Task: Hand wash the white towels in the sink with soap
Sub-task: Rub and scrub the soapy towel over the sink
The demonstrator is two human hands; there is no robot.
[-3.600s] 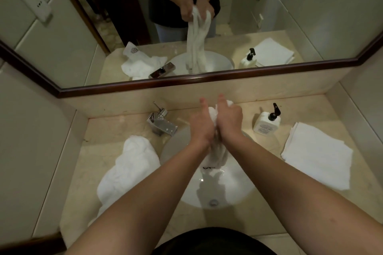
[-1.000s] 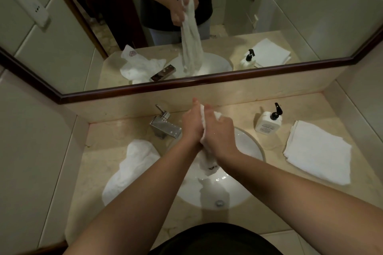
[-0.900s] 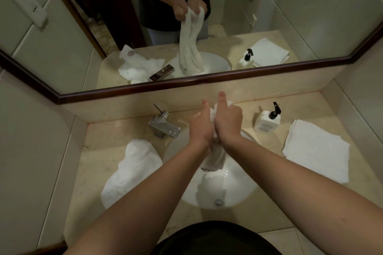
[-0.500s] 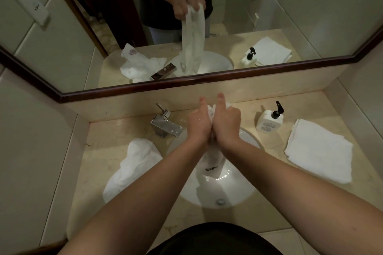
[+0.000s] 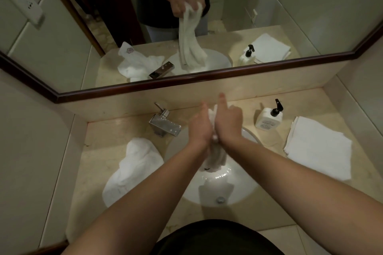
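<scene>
- Above the round white ceramic sink (image 5: 246, 190), a wet white towel (image 5: 216, 156), bunched lengthwise, is held upright, its lower end hanging into the bowl.
- Left hand (image 5: 200, 126): fingers are curled round the upper part of the wet towel, against its left side.
- Right hand (image 5: 228, 123): the same towel is gripped from the right, with the index finger raised straight; the two hands are pressed together.
- Left of the sink, a crumpled white towel (image 5: 132, 170) is laid on the beige stone counter (image 5: 97, 151).
- Behind the sink, at its left rear, a square chrome faucet (image 5: 164, 125) is mounted.
- Right of the sink, a white soap bottle with black pump (image 5: 269, 119) is stood upright.
- Further right of the sink, beyond the bottle, a folded white towel (image 5: 317, 147) is laid flat.
</scene>
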